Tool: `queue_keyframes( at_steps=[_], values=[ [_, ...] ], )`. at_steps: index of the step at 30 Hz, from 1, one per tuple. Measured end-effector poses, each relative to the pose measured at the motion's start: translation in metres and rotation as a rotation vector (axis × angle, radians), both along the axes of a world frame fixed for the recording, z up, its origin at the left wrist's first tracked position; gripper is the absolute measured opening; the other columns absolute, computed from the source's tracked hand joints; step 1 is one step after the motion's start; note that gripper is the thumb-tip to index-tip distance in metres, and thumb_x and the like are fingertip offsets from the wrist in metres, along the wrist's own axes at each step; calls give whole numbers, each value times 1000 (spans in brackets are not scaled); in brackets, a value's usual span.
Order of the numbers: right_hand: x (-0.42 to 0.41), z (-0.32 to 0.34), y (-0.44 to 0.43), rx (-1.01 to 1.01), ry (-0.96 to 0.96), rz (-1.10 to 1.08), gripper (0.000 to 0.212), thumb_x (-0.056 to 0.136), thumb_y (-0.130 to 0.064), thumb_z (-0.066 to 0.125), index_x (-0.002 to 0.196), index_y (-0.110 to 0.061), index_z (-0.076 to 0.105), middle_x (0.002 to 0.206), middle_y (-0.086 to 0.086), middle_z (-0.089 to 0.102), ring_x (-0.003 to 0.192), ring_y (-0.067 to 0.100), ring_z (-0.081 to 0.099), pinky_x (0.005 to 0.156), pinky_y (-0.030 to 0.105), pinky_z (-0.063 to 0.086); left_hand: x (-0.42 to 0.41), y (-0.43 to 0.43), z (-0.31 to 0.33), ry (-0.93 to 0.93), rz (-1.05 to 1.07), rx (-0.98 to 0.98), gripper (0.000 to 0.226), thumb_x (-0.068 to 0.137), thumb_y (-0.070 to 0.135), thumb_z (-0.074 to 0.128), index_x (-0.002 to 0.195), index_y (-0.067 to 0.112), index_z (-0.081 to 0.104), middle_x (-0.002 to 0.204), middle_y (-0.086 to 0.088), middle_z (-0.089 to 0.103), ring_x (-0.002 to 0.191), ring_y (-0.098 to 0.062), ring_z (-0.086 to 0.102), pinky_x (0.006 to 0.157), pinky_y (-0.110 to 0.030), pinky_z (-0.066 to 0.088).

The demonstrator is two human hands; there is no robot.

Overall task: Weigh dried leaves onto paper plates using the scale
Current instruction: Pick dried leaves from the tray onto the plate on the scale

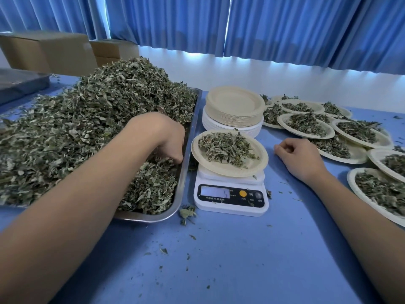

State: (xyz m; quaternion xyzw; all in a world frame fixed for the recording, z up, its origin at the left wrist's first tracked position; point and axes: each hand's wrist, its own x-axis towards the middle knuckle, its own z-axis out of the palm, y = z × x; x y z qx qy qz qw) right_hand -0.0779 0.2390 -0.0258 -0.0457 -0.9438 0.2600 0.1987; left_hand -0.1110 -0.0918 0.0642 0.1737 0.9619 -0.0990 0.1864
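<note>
The blue table (pixel 241 260) carries a steel tray (pixel 183 183) at the left, heaped with dried leaves (pixel 87 128). A white kitchen scale (pixel 230 207) stands just beside it. Behind the scale is a stack of empty paper plates (pixel 234 108). At the right, many filled plates (pixel 281 121) overlap. Loose leaf crumbs (pixel 187 213) lie scattered on the table in front.

A leaf-heaped tray (pixel 188 137) lies left of the scale (pixel 230 200), a plate stack (pixel 234 113) behind.
</note>
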Motion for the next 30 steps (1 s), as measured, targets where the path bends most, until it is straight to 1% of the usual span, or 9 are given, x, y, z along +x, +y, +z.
queue_keyframes(
  at_steps=[2,5,7,10,13,18,23,27,30],
  values=[
    [0,0,1,3,2,-2,32,99,-28,62,69,-19,64,55,1,58,53,17,51,52,28,35,6,0,7,-75,32,5,30,81,33,74,96,8,72,83,-6,71,62,-27,65,57,-31,58],
    [0,0,0,-1,0,-2,32,99,-28,62,69,-19,65,55,2,58,52,18,52,52,28,35,11,1,9,-177,84,68,42,74,19,81,106,-3,66,65,-6,58,42,-21,51,43,-24,45],
    [0,1,0,2,5,1,32,99,-28,62,69,-18,65,55,3,59,53,18,52,52,28,36,11,2,6,-205,81,72,47,73,13,82,108,-8,60,70,-10,56,47,-23,50,45,-26,45],
    [0,1,0,7,12,6,32,99,-28,62,70,-16,65,57,5,60,53,20,52,53,28,39,13,4,0,-178,52,20,42,71,15,83,101,-2,60,82,-13,63,58,-26,57,57,-33,55],
    [0,1,0,7,8,7,32,99,-27,62,70,-16,65,57,5,60,53,20,52,52,28,38,9,1,-6,-171,31,-10,43,70,14,81,104,-2,59,85,-15,62,59,-27,55,54,-32,51],
    [0,1,0,-8,11,-2,30,99,-28,62,71,-18,66,55,2,59,54,18,53,53,28,37,4,-4,-10,-165,5,28,27,71,12,85,82,5,62,75,-12,58,55,-25,56,48,-25,50],
    [0,0,1,-12,9,1,30,99,-27,63,71,-17,67,52,-1,55,51,16,49,53,28,36,-5,-17,-6,-135,62,213,36,72,7,88,73,9,52,83,-11,55,59,-27,63,51,-27,57],
    [0,0,0,-9,11,2,30,99,-27,63,71,-16,67,53,2,56,51,18,49,53,29,37,-12,-29,6,-76,145,402,26,76,-7,80,78,1,55,85,-15,70,66,-27,73,64,-39,64],
    [0,1,0,-4,11,4,30,99,-26,63,71,-16,66,56,5,59,53,19,51,53,29,37,-11,-31,14,33,153,484,31,78,-7,78,75,5,49,85,-19,68,61,-23,73,56,-31,61]
  ],
)
